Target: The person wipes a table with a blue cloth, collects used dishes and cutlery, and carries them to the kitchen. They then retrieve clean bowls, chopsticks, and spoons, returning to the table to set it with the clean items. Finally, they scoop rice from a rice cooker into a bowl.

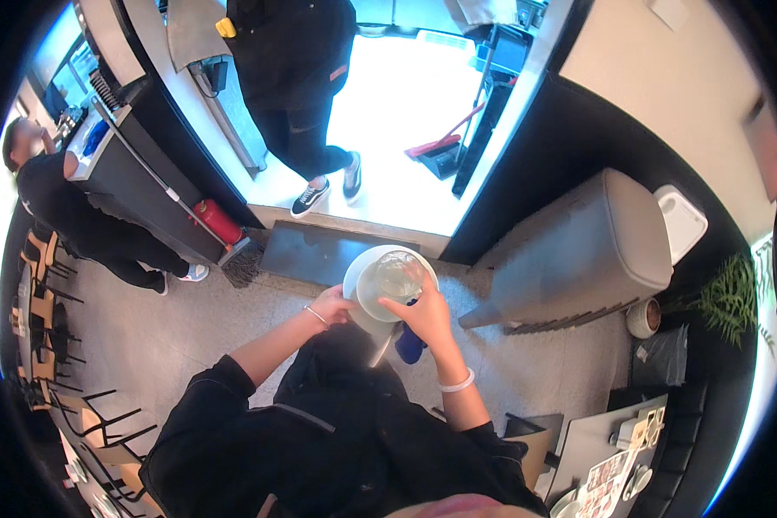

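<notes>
Stacked white dishes [356,264] are held in front of my body at chest height, with a clear drinking glass [398,275] resting on top. My left hand [333,305] grips the rim of the dishes from the left side. On the other side, my right hand [424,311] holds the glass and the upper dish, its thumb across the dish. A dark blue cloth [410,344] hangs beneath my right hand. Something thin like a cutlery handle [382,349] sticks out below the dishes.
A person in black [298,97] stands in the bright doorway beyond a dark floor mat [304,254]. Another person [90,213] leans at a counter at left, near a mop [243,259] and a fire extinguisher [217,220]. Stacked grey chairs or covers [570,246] stand at right; a set table [576,447] is lower right.
</notes>
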A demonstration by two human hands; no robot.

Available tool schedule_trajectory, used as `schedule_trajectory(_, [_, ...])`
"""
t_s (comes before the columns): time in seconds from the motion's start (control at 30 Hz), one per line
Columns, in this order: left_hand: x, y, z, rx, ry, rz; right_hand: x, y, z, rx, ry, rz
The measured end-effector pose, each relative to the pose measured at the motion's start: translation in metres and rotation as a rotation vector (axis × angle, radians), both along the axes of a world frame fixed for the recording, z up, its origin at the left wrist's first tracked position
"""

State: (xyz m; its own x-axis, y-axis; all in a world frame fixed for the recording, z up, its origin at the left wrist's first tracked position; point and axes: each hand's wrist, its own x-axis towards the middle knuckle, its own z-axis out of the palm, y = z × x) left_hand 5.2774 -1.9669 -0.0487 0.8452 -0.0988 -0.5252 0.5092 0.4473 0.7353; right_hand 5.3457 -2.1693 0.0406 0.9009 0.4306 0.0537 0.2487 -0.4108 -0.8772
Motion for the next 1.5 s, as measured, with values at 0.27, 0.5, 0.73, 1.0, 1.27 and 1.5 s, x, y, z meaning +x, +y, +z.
schedule_trajectory(0.27, [0.064, 0.036, -0.01, -0.023, 0.018, 0.082, 0.083, 0.041, -0.009, -0.007, -0.004, 0.106])
schedule_trajectory(0.5, [0.157, 0.064, -0.005, 0.067, -0.009, 0.068, 0.165, 0.067, -0.016, 0.012, -0.06, 0.081])
schedule_trajectory(0.73, [0.24, 0.078, 0.009, 0.108, -0.011, 0.003, 0.23, 0.083, -0.003, -0.019, -0.014, -0.004])
schedule_trajectory(1.0, [0.319, 0.117, 0.028, 0.102, 0.097, -0.051, 0.313, 0.122, 0.011, 0.007, 0.083, -0.038])
schedule_trajectory(1.27, [0.432, 0.178, 0.108, 0.063, 0.053, -0.108, 0.415, 0.181, 0.079, 0.024, 0.123, -0.09])
schedule_trajectory(1.5, [0.537, 0.23, 0.14, 0.122, 0.116, -0.116, 0.528, 0.231, 0.145, -0.132, 0.166, -0.072])
